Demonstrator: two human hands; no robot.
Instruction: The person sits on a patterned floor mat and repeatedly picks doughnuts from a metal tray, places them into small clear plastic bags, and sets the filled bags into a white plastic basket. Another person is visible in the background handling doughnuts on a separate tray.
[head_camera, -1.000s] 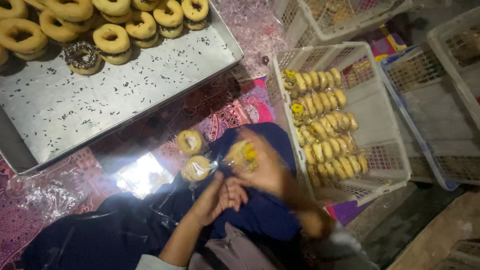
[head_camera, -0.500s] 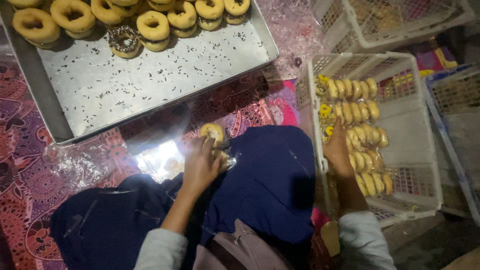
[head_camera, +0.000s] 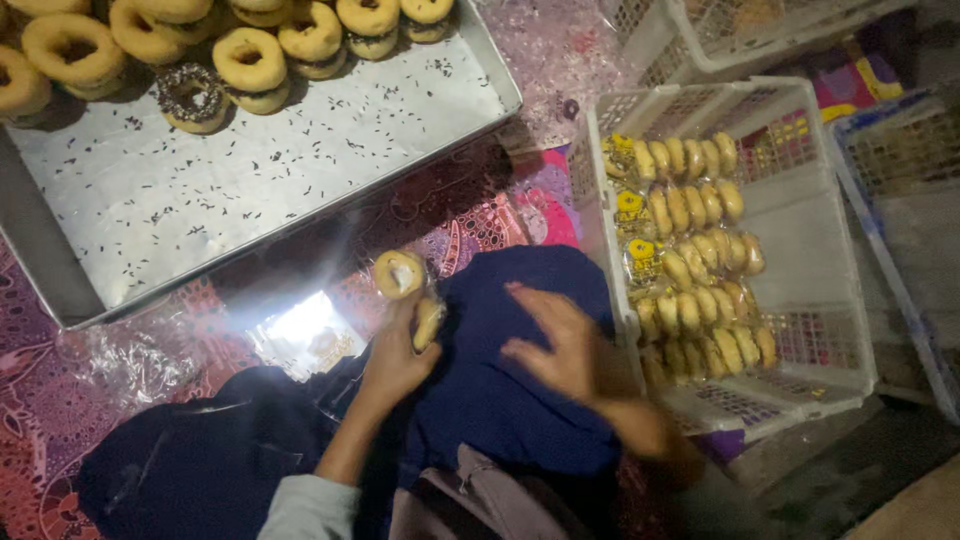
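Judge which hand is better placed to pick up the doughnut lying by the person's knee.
Left. The left hand already touches the wrapped doughnut, and the loose doughnut lies just beyond it. The empty right hand hovers over the dark cloth, farther off.

One head-worn camera looks steeply down, close over lap, tray (head_camera: 60, 290) and basket (head_camera: 800, 110).

tray (head_camera: 300, 190) silver, dark-speckled | crate (head_camera: 800, 230) white | mat (head_camera: 60, 400) purple-patterned

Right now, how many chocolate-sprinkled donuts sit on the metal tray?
1. The chocolate-sprinkled donut sits at the front edge of the plain donuts near the metal tray's far side. More may lie beyond the frame's top edge.
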